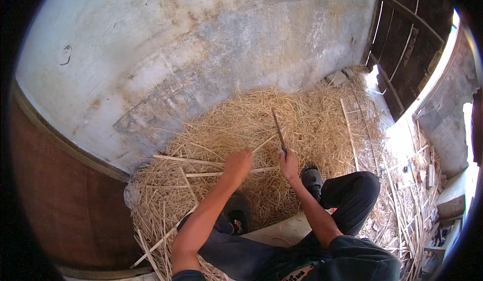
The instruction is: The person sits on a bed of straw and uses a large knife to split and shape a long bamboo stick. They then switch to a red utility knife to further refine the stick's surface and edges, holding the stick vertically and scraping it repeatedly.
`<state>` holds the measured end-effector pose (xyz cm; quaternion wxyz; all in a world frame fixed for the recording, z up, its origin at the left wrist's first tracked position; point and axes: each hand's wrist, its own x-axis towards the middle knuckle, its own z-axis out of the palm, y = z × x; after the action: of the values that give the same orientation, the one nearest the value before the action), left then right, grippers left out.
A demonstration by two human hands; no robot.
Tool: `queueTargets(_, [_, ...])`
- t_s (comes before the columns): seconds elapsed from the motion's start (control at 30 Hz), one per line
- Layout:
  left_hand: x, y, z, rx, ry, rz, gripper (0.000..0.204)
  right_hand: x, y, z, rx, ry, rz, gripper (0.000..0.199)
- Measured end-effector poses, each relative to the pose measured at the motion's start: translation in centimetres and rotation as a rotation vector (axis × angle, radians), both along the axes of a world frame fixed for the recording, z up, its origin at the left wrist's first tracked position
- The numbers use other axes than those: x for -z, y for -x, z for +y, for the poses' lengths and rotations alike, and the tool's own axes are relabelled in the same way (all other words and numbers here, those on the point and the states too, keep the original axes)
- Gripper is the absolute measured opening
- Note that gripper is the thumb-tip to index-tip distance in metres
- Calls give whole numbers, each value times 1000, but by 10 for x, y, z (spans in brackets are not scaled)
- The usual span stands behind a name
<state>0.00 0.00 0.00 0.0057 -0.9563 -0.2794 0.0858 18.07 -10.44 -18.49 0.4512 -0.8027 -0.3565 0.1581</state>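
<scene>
My left hand [237, 164] is closed around a thin pale cane strip [264, 143] that slants up and to the right. My right hand [289, 163] grips the handle of a dark, narrow-bladed knife [278, 129]; its blade points up and away and meets the strip just above both hands. The hands are close together above a big heap of straw-coloured shavings [241, 125]. My legs in dark trousers and dark shoes [312, 179] frame the heap from below.
A weathered grey wall [201, 39] rises behind the heap, with a brown panel [55, 190] at left. Long split canes [201, 160] lie across the shavings. A dark wooden door [407, 39] stands open at right, with more cane offcuts [417, 200] scattered there.
</scene>
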Motion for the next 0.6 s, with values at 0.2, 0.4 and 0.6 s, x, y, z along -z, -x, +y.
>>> queueTargets(0.2, [-13,10,-11,-114,125,-103,40,-74,41,13,-68,-81,-313,37])
queueTargets(0.4, [1,78,30,-21,-107,-211,36,105,-118,-52,277,470,-32,41])
queueTargets(0.6, [-38,97,35,-294,133,-161,30,160,-140,-66,436,175,302,47])
